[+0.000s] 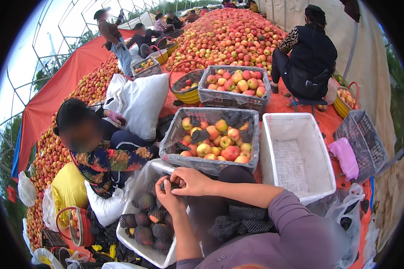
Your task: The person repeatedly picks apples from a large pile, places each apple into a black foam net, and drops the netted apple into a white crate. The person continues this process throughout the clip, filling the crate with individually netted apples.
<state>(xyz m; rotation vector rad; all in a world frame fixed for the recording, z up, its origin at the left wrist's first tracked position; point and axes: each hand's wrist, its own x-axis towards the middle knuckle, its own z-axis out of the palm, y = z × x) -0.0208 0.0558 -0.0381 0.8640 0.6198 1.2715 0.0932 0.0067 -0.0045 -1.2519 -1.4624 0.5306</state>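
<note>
My left hand point(169, 198) and my right hand point(192, 181) meet over the near white crate, fingertips pinched close together. Between them shows a piece of dark foam net point(174, 184); whether an apple sits inside it is hidden by my fingers. Beneath, the plastic-lined white crate point(122, 236) holds several apples in black foam nets point(144, 201). Loose black foam nets point(244, 219) lie in my lap. Just beyond my hands stands a grey lined crate point(166, 154) of bare red-yellow apples point(230, 153), with a few black nets among them.
To the right are an empty white crate point(265, 152), a dark crate point(361, 143) and a pink bag point(344, 157). A person in a floral sleeve point(105, 163) sits close on my left. Farther off are another apple crate point(233, 102), a yellow basket point(188, 94) and a large apple heap point(229, 38).
</note>
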